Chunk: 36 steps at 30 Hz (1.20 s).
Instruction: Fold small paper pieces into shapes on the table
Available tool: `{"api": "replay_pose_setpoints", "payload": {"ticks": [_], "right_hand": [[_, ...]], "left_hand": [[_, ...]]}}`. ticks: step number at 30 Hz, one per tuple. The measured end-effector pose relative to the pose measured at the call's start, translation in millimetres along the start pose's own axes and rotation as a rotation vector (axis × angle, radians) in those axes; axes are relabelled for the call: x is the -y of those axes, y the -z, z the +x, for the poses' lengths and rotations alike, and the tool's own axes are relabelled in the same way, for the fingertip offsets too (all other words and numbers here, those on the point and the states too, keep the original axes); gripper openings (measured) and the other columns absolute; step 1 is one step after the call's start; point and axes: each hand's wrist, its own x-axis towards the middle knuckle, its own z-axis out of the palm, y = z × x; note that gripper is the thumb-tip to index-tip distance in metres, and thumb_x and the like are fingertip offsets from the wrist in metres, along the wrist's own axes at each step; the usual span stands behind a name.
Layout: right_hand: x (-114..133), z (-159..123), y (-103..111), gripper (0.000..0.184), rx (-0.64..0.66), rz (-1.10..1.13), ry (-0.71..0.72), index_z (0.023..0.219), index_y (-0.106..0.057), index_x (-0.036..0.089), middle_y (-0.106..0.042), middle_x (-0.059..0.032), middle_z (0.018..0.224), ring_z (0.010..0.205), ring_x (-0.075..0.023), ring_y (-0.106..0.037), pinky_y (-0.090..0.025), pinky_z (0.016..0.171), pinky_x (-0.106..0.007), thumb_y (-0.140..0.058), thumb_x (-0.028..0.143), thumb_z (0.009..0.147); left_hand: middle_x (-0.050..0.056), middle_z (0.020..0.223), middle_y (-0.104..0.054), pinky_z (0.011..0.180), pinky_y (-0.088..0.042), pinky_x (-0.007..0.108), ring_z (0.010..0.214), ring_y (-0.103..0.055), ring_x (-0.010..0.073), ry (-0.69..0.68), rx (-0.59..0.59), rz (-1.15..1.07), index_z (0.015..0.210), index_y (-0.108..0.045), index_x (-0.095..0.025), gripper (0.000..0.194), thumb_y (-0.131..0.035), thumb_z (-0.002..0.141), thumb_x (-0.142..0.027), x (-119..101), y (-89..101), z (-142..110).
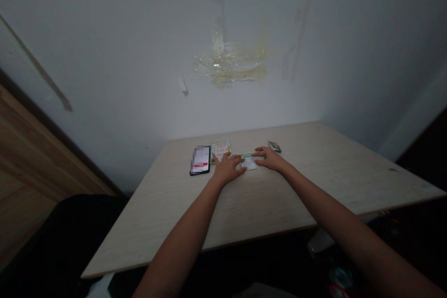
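A small printed paper (pixel 249 163), pale with a green band along its top, lies flat on the table between my hands. My left hand (pixel 226 167) rests at its left edge with the fingers spread. At the paper's right edge is my right hand (pixel 270 159), its fingers stretched out and apart. Just beyond my left fingers lies a larger printed card (pixel 220 149) in green and white with rows of small pictures, partly covered by that hand. To its left is a phone (pixel 200 160) with a lit screen. Behind my right hand sits a small dark stack of cards (pixel 274 146).
The pale wooden table (pixel 167 214) meets a white wall (pixel 139 79) at its back edge. Yellowed clear tape (pixel 230 65) sticks to the wall. A dark chair-like shape (pixel 66 233) stands left of the table. Blurred items lie below the table at right.
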Motion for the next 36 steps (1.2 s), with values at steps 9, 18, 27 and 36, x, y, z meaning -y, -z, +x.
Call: {"api": "replay_pose_setpoints", "payload": {"ticks": [9, 18, 27, 36], "right_hand": [[-5.4, -8.2, 6.9, 0.046, 0.09, 0.063, 0.055, 0.119, -0.072, 0.026, -0.057, -0.0121, 0.139, 0.128, -0.0306, -0.053, -0.037, 0.113, -0.049, -0.078, 0.039, 0.075], [-8.3, -15.0, 9.3, 0.05, 0.121, 0.146, 0.12, 0.121, -0.07, 0.029, -0.058, -0.0098, 0.139, 0.128, -0.0295, -0.053, -0.036, 0.113, -0.05, -0.079, 0.041, 0.073], [1.2, -16.0, 5.6, 0.042, 0.075, 0.188, 0.187, 0.114, -0.074, 0.028, -0.066, -0.0087, 0.127, 0.12, -0.027, -0.059, -0.041, 0.109, -0.047, -0.08, 0.043, 0.074], [11.0, -17.6, 7.5, 0.031, 0.109, 0.208, 0.163, 0.106, -0.077, 0.025, -0.069, -0.0092, 0.124, 0.116, -0.027, -0.062, -0.044, 0.107, -0.045, -0.073, 0.04, 0.08]], "left_hand": [[-0.004, 0.147, -0.054, 0.104, 0.007, 0.083, 0.141, -0.031, 0.0391, 0.002, 0.0, 0.008, 0.132, -0.058, -0.045, 0.046, -0.047, 0.091, -0.064, 0.0, -1.4, -0.9], [-0.003, 0.149, -0.052, 0.106, 0.007, 0.081, 0.141, -0.031, 0.0396, -0.015, 0.028, -0.014, 0.133, -0.057, -0.045, 0.053, -0.047, 0.087, -0.071, 1.4, 3.8, -2.3], [-0.001, 0.15, -0.05, 0.105, 0.007, 0.082, 0.142, -0.03, 0.0403, -0.042, 0.056, -0.017, 0.137, -0.054, -0.043, 0.06, -0.05, 0.084, -0.072, 2.9, 7.3, -2.0], [-0.001, 0.148, -0.052, 0.105, 0.008, 0.082, 0.141, -0.032, 0.0384, -0.036, 0.036, -0.023, 0.136, -0.055, -0.042, 0.058, -0.051, 0.085, -0.071, 0.0, 7.9, -2.6]]}}
